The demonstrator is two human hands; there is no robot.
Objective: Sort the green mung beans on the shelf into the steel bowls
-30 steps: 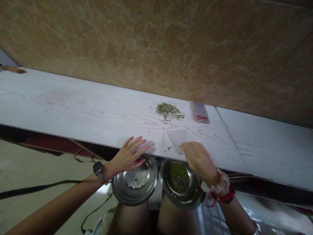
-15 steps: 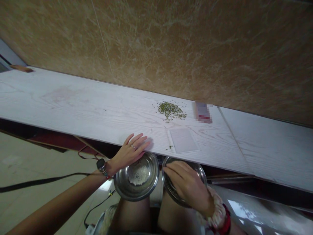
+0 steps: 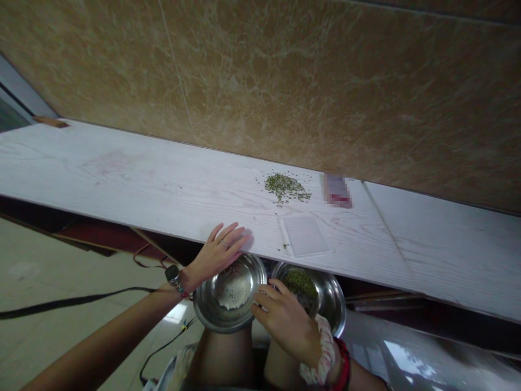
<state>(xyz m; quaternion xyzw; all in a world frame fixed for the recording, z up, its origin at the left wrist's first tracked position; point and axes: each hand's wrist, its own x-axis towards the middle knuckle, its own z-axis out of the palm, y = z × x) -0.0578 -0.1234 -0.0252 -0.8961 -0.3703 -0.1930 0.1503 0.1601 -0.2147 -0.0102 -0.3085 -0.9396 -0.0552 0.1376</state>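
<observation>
My left hand [image 3: 223, 251] lies palm down with fingers spread on the front edge of the table, holding nothing. Below it a steel bowl [image 3: 211, 320] contains white grains, likely rice, with a few darker specks. My right hand [image 3: 285, 320] is by this bowl's right rim, its fingers curled downward; the fingertips are partly hidden, so what they hold cannot be made out. Behind that hand, a second steel bowl [image 3: 331, 293] holds green mung beans [image 3: 300, 285]. Both bowls rest near my thighs, under the table's edge.
On the white table [image 3: 183, 184] lies a loose heap of mung beans [image 3: 285, 187], with a few stray ones. Nearer me is a flat translucent plastic tray [image 3: 307, 235]. A blurred-out packet [image 3: 337, 190] stands near the marbled wall [image 3: 285, 81]. A dark strap [image 3: 81, 301] crosses at left.
My right hand has moved left, from over the bean bowl to the rim of the bowl with white grains, uncovering the beans. My left hand stays put.
</observation>
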